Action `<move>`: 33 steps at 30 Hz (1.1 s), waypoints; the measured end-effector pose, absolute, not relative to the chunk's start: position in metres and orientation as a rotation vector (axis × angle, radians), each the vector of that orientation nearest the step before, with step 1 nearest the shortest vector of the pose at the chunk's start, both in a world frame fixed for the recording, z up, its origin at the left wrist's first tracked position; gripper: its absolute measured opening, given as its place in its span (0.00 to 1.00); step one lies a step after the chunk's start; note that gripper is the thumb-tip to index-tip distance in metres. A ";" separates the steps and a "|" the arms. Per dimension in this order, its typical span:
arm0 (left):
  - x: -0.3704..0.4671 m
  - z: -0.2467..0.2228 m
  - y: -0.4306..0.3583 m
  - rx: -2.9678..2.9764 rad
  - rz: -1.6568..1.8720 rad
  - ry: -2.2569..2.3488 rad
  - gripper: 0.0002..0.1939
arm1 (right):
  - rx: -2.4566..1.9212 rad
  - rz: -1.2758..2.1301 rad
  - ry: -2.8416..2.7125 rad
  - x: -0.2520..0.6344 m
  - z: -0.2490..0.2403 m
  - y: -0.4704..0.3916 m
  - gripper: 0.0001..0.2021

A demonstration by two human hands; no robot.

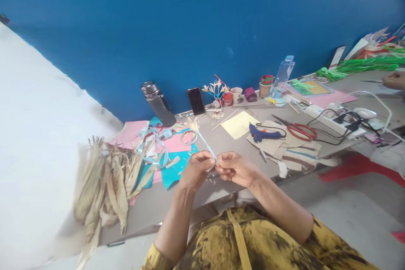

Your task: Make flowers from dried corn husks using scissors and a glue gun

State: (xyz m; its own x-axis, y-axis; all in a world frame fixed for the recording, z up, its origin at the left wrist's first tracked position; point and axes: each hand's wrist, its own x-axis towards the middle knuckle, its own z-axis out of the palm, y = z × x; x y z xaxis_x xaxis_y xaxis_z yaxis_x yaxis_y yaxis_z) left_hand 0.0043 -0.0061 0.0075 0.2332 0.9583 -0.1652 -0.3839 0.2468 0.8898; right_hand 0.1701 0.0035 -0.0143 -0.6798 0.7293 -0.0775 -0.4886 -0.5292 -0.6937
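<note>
Over the front edge of the table [152,204], both hands meet: left hand [198,168] and right hand [236,169], thumbs and fingertips pinched closed on the lower end of a light-blue flower stem [207,146], its pale bloom [193,125] tipping away! Dried corn husks [90,185] lie to the left, blue glue gun [265,134] and red-handled scissors [289,125] to the right.

wearer's hands [199,168] [236,168]: 2 | held flower [193,125]: 1 | thermos [159,104]: 1 | phone [196,101]: 1 | glue gun [262,134]: 1 | clear bottle [283,76]: 1
</note>
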 end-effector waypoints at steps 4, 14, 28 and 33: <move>0.002 0.009 -0.004 0.851 1.022 0.862 0.17 | -0.437 2.296 -0.875 0.174 -0.015 0.007 0.19; 0.001 0.006 -0.006 0.939 1.112 0.914 0.14 | -0.752 1.900 -1.207 0.169 -0.018 0.007 0.22; 0.000 0.013 -0.013 1.296 0.925 1.017 0.12 | -0.841 1.494 -1.426 0.180 0.017 0.028 0.20; -0.005 0.014 -0.010 1.352 0.915 0.911 0.12 | -0.762 1.724 -1.249 0.179 0.018 0.024 0.21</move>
State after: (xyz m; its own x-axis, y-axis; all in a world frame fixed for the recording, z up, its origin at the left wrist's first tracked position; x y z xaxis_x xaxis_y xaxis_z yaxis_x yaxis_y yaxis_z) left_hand -0.0047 -0.0102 0.0144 0.3827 0.9239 -0.0074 -0.0118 0.0129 0.9998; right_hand 0.1790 0.0236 0.0178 -0.4510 0.8925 0.0053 -0.2827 -0.1373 -0.9493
